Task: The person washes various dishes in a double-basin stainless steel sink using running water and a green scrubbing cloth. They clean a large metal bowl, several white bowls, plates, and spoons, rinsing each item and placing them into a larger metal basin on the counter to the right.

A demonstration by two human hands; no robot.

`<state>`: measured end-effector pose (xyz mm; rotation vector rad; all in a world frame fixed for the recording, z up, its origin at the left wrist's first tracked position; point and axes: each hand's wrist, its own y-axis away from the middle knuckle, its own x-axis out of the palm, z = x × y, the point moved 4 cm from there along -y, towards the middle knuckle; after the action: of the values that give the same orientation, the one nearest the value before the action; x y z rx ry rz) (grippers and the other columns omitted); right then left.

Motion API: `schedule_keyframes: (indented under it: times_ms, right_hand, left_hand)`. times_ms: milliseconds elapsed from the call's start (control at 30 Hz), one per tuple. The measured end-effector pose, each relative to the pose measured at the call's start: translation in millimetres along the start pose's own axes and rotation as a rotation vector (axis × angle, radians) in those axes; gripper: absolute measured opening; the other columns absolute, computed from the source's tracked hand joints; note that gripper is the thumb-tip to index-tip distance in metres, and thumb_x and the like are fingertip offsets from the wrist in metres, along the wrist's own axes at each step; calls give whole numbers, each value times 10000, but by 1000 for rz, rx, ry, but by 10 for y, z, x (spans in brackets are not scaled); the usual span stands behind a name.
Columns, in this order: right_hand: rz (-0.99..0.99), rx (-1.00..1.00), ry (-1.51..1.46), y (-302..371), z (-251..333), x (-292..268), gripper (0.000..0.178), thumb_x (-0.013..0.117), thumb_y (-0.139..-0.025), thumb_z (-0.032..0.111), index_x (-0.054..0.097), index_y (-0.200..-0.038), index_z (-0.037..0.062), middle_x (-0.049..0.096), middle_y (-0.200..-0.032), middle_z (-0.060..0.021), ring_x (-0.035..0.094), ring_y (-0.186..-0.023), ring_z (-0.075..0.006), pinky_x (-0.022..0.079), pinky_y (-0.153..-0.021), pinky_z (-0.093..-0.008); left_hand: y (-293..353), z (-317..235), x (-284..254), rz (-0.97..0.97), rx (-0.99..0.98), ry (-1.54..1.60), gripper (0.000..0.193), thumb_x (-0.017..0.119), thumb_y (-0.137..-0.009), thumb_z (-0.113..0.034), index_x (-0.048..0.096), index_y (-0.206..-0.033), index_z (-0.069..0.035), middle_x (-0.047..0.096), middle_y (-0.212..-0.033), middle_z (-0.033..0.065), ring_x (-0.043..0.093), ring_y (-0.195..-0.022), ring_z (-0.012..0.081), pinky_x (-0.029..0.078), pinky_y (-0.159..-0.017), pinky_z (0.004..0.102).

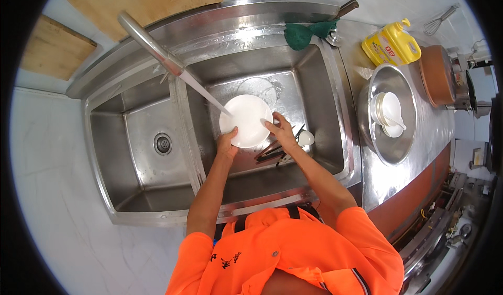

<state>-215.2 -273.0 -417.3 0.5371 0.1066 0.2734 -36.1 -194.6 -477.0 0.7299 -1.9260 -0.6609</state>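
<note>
A round white plate (247, 118) is held between my two hands over the right sink basin (319, 106). My left hand (227, 142) grips its lower left rim, thumb on top. My right hand (282, 130) grips the right rim, its thumb on the upper face too. Water runs from the faucet (152, 43) onto the plate's upper left part. Another clear or white round dish (258, 89) lies on the basin floor just beyond the plate. Beside my right wrist, partly hidden by it, are dark chopsticks (268, 152) and a white spoon (306, 137).
A metal bowl (369, 132) with white bowls and a spoon (390, 109) stands on the counter at right. Behind it are a yellow pump bottle (391, 44) and a brown pot (434, 74). A green cloth (304, 34) hangs over the back rim. The left basin (152, 122) has a drain.
</note>
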Motion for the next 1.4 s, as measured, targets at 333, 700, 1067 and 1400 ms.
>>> schedule_keyframes:
  times_ms: [333, 700, 1067, 1400]
  right_hand:
    - [-82, -499, 553, 282, 471, 212, 264, 525, -858, 93, 554, -1096, -16, 635, -859, -191, 623, -633, -264, 487, -538, -332]
    - [-53, -1244, 862, 950, 981, -93, 451, 588, -609, 9, 543, -1058, 3, 606, -963, -165, 622, -861, -312, 523, -693, -378]
    - [-156, -1343, 556, 1787, 1858, -1114, 405, 472, -596, -130, 570, -977, -30, 632, -901, -177, 638, -796, -317, 528, -697, -366]
    - [-679, -1331, 1210, 2185, 2903, -2975, 342, 552, -669, -73, 597, -981, 62, 645, -881, -121, 634, -753, -294, 507, -620, -353]
  left_hand:
    - [-136, 54, -28, -77, -157, -336, 588, 615, -809, -110, 332, -1321, -49, 510, -1177, 135, 522, -1066, 276, 466, -865, 431]
    - [323, -112, 653, 392, 34, -367, 433, 459, -912, -243, 390, -1328, -149, 549, -1144, 67, 564, -1007, 189, 480, -869, 335]
    - [848, -125, 1227, 651, 53, -646, 503, 526, -872, -275, 395, -1294, -33, 572, -1098, 129, 592, -927, 250, 483, -773, 365]
    - [1033, 61, 1026, 457, -46, -719, 381, 505, -879, -146, 445, -1228, -7, 593, -1018, 146, 608, -875, 239, 487, -728, 347]
